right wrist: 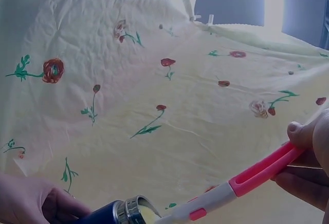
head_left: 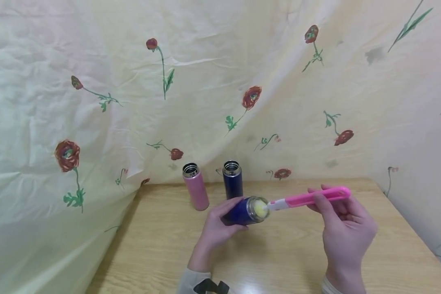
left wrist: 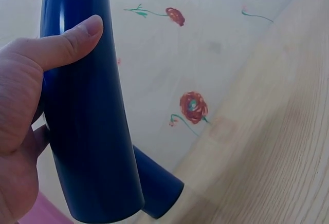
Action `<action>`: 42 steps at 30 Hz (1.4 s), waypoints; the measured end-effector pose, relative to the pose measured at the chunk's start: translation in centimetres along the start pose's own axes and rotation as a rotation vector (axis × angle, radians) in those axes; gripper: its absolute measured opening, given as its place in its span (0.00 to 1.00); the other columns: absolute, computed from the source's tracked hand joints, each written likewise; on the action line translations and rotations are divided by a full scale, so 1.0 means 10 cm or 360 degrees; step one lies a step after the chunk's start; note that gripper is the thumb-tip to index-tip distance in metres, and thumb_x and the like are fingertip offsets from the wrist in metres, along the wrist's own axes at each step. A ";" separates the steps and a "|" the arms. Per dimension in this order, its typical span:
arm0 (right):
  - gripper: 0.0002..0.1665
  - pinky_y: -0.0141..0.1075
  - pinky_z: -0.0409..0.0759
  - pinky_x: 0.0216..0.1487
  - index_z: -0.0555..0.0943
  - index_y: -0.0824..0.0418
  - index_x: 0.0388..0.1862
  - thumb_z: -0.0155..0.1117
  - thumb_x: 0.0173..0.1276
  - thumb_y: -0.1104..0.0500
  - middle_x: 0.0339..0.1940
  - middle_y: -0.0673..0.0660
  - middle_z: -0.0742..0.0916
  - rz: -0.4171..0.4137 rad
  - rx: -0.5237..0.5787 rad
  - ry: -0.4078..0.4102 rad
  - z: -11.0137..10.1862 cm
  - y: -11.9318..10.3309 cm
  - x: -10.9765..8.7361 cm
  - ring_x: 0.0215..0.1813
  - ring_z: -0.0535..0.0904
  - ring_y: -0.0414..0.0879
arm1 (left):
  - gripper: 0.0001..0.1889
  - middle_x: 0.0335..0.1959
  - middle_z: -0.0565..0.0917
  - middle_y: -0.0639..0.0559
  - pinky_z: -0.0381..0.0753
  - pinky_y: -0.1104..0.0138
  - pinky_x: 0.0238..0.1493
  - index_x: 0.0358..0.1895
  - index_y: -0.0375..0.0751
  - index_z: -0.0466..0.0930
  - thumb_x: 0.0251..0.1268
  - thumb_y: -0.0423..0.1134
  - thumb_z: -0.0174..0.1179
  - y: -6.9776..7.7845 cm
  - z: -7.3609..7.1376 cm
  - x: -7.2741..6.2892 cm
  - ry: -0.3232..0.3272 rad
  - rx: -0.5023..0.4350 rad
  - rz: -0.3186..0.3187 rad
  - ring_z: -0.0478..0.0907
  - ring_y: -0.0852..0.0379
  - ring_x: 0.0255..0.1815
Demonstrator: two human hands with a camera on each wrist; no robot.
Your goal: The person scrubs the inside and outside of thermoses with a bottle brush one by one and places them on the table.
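Note:
My left hand grips a dark blue bottle round its body, tilted with its open steel mouth toward the right. In the left wrist view the thumb lies across the bottle's side. My right hand pinches the pink handle of a bottle brush between thumb and fingers. The brush's white neck leads to a pale yellow sponge head, which sits in the mouth of the held bottle. How far the head reaches inside is hidden.
Behind the left hand, a pink bottle and a second dark blue bottle stand upright without lids on the wooden table. A flower-patterned cloth hangs behind and along the sides of the table.

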State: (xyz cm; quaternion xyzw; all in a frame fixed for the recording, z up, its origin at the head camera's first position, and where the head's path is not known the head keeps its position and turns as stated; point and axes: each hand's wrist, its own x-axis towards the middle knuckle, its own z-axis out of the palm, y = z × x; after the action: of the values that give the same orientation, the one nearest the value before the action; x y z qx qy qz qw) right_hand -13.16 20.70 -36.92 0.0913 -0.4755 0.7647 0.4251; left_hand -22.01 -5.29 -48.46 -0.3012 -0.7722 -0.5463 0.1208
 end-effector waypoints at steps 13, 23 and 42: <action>0.05 0.42 0.89 0.50 0.75 0.89 0.45 0.58 0.71 0.84 0.40 0.69 0.92 0.0032 0.0021 -0.0394 -0.18 0.15 0.08 0.44 0.93 0.54 | 0.39 0.67 0.85 0.55 0.73 0.46 0.75 0.69 0.56 0.85 0.49 0.31 0.85 0.00 -0.13 -0.04 0.0042 0.0025 -0.0174 0.79 0.48 0.70; 0.06 0.45 0.85 0.63 0.75 0.83 0.44 0.51 0.73 0.85 0.49 0.71 0.91 -0.0145 0.0571 -0.1206 -0.31 0.52 0.27 0.59 0.89 0.59 | 0.39 0.64 0.87 0.50 0.72 0.49 0.75 0.66 0.48 0.87 0.44 0.27 0.85 -0.01 -0.33 -0.04 0.0011 -0.0065 -0.0207 0.81 0.47 0.68; 0.07 0.37 0.91 0.45 0.86 0.68 0.42 0.76 0.67 0.72 0.42 0.57 0.94 0.0325 -0.0620 -0.0750 0.21 0.65 -0.21 0.41 0.91 0.41 | 0.41 0.64 0.87 0.55 0.74 0.47 0.74 0.68 0.57 0.86 0.44 0.27 0.84 0.05 -0.17 -0.01 0.0099 0.0002 -0.0251 0.81 0.49 0.68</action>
State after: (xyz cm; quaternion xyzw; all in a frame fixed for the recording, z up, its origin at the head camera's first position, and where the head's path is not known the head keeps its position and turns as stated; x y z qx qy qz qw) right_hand -17.17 16.60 -41.18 0.1346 -0.7051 0.6558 0.2337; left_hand -21.91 -6.80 -47.49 -0.2222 -0.7898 -0.5626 0.1015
